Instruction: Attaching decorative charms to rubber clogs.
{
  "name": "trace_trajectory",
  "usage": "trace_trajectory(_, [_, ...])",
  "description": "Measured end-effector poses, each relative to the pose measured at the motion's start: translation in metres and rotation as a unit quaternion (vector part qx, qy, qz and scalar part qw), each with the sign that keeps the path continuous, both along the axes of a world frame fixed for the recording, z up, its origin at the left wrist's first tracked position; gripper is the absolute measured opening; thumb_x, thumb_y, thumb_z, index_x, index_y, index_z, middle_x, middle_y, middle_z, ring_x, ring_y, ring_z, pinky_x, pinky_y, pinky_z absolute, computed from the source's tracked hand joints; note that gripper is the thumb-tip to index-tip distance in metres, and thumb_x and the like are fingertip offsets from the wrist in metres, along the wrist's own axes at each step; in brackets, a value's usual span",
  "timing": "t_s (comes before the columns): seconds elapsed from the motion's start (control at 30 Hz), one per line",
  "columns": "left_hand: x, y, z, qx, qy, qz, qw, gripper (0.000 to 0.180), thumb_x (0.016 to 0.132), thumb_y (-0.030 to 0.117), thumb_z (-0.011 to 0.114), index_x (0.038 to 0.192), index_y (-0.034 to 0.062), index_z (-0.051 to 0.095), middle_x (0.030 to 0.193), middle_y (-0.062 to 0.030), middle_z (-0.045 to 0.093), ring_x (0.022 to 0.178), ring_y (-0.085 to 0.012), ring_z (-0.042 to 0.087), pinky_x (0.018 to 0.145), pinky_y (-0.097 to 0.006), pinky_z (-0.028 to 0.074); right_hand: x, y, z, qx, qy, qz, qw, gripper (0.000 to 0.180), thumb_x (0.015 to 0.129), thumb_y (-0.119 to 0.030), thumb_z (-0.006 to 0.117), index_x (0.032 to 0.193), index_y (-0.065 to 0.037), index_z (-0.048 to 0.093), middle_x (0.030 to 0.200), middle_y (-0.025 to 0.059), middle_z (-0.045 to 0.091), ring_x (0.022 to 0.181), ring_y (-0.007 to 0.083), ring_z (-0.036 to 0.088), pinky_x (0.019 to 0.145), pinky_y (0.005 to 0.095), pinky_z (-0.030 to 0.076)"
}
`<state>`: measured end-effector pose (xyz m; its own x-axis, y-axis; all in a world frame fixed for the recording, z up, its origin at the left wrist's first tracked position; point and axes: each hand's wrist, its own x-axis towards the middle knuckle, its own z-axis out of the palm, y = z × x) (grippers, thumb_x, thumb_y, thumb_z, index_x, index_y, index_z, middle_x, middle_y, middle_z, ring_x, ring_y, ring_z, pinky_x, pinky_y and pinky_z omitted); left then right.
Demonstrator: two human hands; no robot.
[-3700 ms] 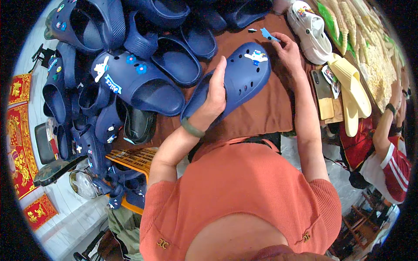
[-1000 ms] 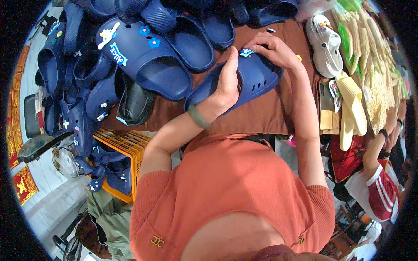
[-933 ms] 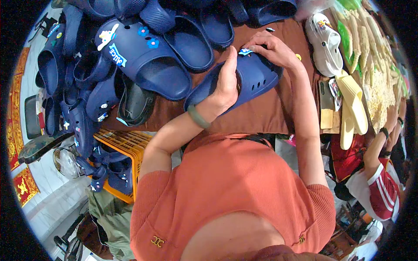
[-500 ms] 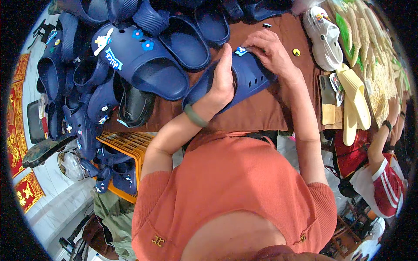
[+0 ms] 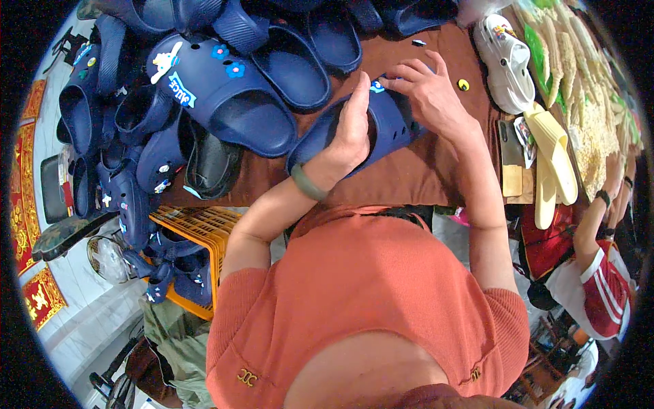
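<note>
A navy clog (image 5: 390,121) lies on the brown cloth, its toe end pointing away to the right. My left hand (image 5: 350,133) grips it near the opening, with long fingers laid along the upper; the thumb is hidden. Over the clog's upper, my right hand (image 5: 429,92) pinches a small blue-and-white shoe charm (image 5: 375,86) between thumb and forefinger, its other fingers raised. The charm touches the clog or sits right at it; which, I cannot tell. Left of them rests another navy clog (image 5: 225,95) decorated with flower, figure and banner charms.
Several navy clogs (image 5: 289,65) crowd the far and left sides. A small yellow charm (image 5: 463,84) and a small pale piece (image 5: 419,43) lie on the brown cloth (image 5: 436,170). Right are a white clog (image 5: 505,65) and yellow slippers (image 5: 557,157). An orange crate (image 5: 221,238) holds clogs.
My right hand has shifted slightly, its fingers lifting and spreading while thumb and forefinger stay at the charm. My left hand keeps its grip, edging closer to the charm.
</note>
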<state>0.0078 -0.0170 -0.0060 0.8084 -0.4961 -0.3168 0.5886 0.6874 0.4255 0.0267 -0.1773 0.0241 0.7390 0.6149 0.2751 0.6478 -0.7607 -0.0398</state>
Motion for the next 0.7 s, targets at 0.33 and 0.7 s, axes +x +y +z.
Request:
trace_trajectory(0.33, [0.001,0.004,0.016,0.083,-0.008,0.001,0.997,0.07,0.093,0.058,0.037,0.124,-0.0046,0.048,0.122,-0.0193,0.056,0.11,-0.0295,0.057,0.099,-0.041,0.042,0.026,-0.071,-0.035,0.337,-0.056,-0.146,0.928,0.015,0.081,-0.009,0.062,0.095,-0.003,0.067,0.097,0.0116,0.064,0.082,0.0285,0.064,0.073,0.034,0.051])
trace_trajectory(0.7, [-0.001,0.005,0.02,0.083,-0.067,0.007,0.994,0.067,0.096,0.052,0.03,0.125,-0.0068,0.046,0.122,-0.0205,0.055,0.11,-0.0288,0.057,0.098,-0.041,0.044,0.016,-0.121,-0.08,0.179,0.09,-0.332,0.922,0.028,0.079,-0.023,0.069,0.099,-0.005,0.062,0.096,0.0206,0.058,0.092,0.0377,0.058,0.077,0.0424,0.048])
